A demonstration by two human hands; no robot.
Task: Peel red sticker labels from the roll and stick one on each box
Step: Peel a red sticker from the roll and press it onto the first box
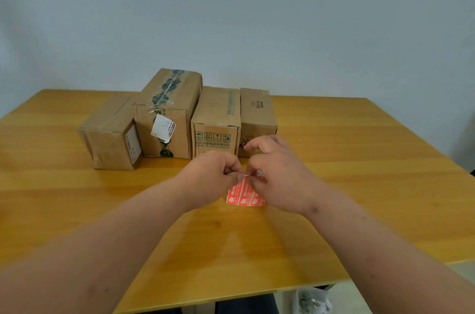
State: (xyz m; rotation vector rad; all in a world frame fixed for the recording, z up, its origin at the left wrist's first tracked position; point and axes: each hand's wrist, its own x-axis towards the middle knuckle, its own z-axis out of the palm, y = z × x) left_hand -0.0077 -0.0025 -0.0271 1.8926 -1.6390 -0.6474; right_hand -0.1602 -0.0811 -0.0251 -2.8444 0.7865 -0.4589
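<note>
A yellow wooden tabletop (359,159) carries four cardboard boxes in a row near its far edge: a small box (110,134), a tall box (167,113), a middle box (216,118) and a right box (257,113).

1. Lighting: bright, even, diffuse; source not visible.
2. Shadows: soft, faint, under the forearms on the table (359,159).
3. Glare: mild sheen on the tabletop.
4. Distortion: wide-angle bowing at edges.
5. Focus: slightly soft throughout.
</note>
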